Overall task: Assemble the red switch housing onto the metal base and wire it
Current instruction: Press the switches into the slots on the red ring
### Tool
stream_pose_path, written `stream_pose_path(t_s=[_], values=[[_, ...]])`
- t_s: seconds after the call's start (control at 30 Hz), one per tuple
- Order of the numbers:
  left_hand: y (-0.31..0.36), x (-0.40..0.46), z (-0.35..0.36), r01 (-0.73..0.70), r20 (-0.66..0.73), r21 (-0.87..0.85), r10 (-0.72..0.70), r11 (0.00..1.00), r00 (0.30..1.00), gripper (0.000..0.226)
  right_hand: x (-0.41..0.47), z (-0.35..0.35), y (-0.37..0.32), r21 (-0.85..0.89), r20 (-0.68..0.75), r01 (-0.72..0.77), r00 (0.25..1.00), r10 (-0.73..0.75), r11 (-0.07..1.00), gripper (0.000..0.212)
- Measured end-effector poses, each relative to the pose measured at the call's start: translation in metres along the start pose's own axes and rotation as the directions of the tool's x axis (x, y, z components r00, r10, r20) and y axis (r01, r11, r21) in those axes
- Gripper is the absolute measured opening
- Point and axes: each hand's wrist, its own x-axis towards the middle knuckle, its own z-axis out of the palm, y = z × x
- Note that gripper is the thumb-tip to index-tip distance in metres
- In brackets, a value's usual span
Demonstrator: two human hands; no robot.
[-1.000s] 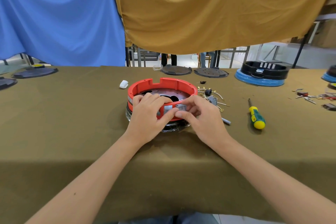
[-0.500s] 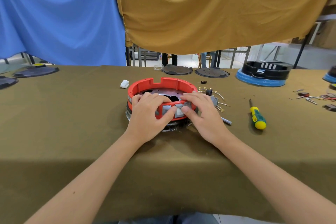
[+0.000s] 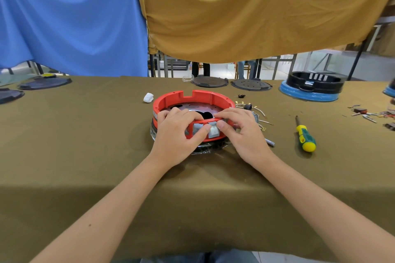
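A red ring-shaped switch housing (image 3: 193, 98) sits on a round metal base (image 3: 193, 107) in the middle of the table. A grey rocker switch (image 3: 213, 131) sits in an opening of the ring's near wall. My left hand (image 3: 178, 134) grips the near rim, fingers curled over it, thumb beside the switch. My right hand (image 3: 243, 132) grips the rim on the other side, index finger along the top edge and thumb against the switch. The base's near edge is hidden by my hands.
Loose wires with brass terminals (image 3: 259, 113) lie just right of the ring. A green-yellow screwdriver (image 3: 304, 135) lies further right, more small parts (image 3: 367, 113) at the far right. A white piece (image 3: 148, 97), black discs (image 3: 209, 81) and a blue-black housing (image 3: 312, 85) sit behind.
My right hand has moved left from beside the ring onto its near rim, bringing the grey switch into the wall opening. My left hand has stayed on the rim.
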Motion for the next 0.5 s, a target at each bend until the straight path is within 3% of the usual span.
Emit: stream_pose_path(t_s=[0.5], values=[[0.0036,0.0000,-0.0012,0.035,-0.012,-0.028,-0.035,0.999,0.999,0.037,0.0089,0.0004,0.0011,-0.092,-0.050,0.060,0.997,-0.065,0.994,0.019]])
